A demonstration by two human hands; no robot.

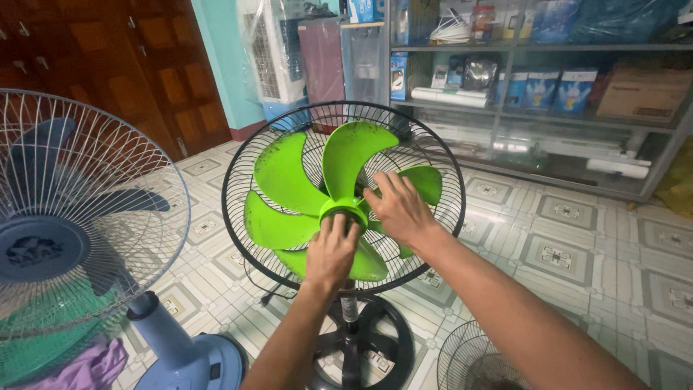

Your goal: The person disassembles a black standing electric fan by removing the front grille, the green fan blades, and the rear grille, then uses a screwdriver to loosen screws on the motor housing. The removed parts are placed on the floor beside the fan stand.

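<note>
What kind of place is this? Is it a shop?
Probably a fan repair or appliance shop. Both hands, left hand and right hand, are on a green fan blade with its front guard off, a blue fan stands nearby, and shelves hold boxed goods.

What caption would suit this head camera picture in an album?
Both hands, left hand and right hand, rest on the hub of a green fan blade inside its black rear grille.

open fan (303, 188) centre | caged fan (79, 217) left | shelves (541, 50) behind | loose grille (469, 357) front-right
</note>
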